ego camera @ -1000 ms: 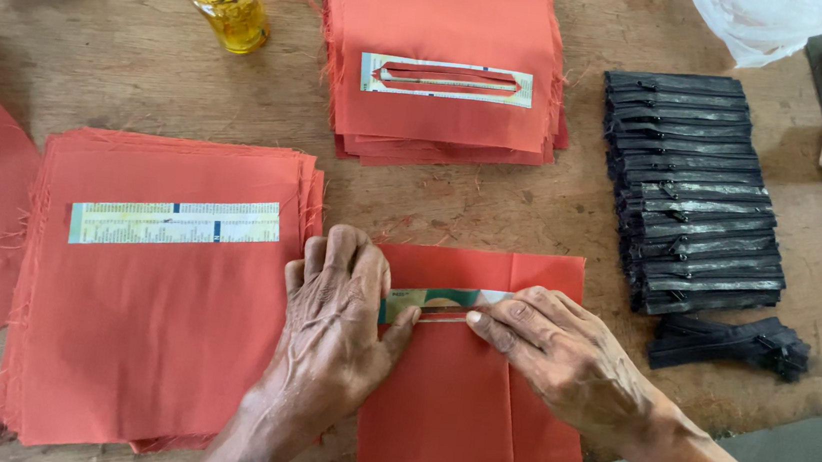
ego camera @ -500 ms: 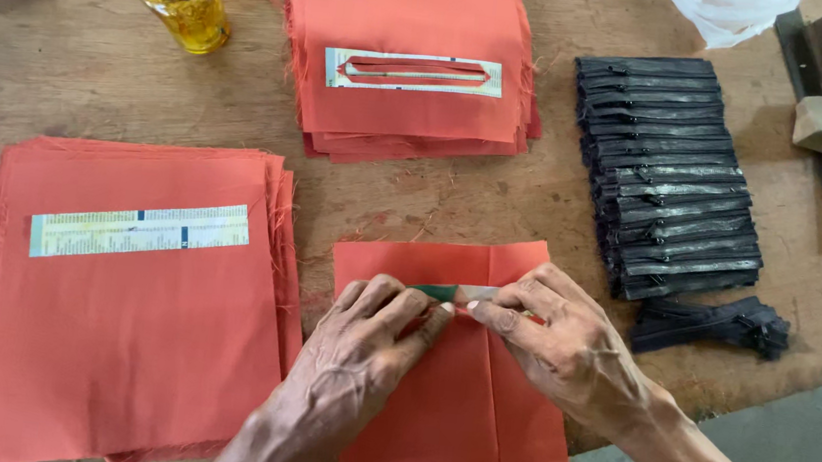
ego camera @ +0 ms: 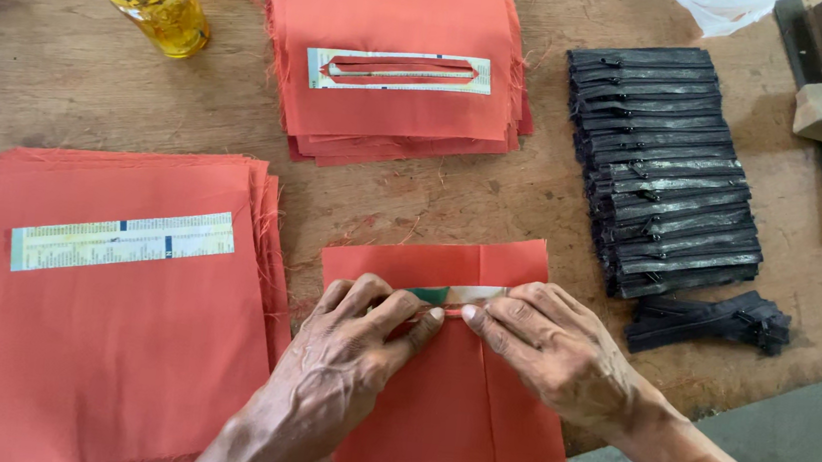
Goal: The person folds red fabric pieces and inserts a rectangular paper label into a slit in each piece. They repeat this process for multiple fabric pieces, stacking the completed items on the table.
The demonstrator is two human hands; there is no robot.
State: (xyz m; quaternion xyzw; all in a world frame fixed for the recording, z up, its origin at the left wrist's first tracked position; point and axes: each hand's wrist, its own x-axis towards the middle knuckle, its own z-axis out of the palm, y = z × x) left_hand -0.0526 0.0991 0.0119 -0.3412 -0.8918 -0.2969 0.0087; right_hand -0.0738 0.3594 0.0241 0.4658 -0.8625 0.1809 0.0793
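The orange cloth piece (ego camera: 454, 406) lies flat on the wooden table (ego camera: 72, 98), low in the middle of the view, right in front of the person. A thin paper strip (ego camera: 460, 294) sits across its top part. Both hands are on that strip. The left hand (ego camera: 349, 356) comes in from about 7 o'clock and the right hand (ego camera: 550, 350) from about 4 o'clock. Their fingertips meet in the middle, pressed close together and pinching down on the strip and the cloth under it. It looks like they are folding a cloth edge through a slot in the strip, but the fingers hide that spot, so I cannot be sure.

The step in hand seems to be shaping the opening in the cloth around the strip. The next move likely needs a firm, even press along the strip, so the fold stays straight.

At 9 o'clock from the cloth is a big stack of orange cloth (ego camera: 112, 313) with a plain paper strip on top. At 12 o'clock is another orange stack (ego camera: 401, 19) whose strip already has cloth folded through it. At 2 o'clock is a neat pile of black zippers (ego camera: 667, 175), with a loose bunch of zippers (ego camera: 713, 325) at 3 o'clock. A yellow jar (ego camera: 156, 6) stands far off at 11 o'clock.
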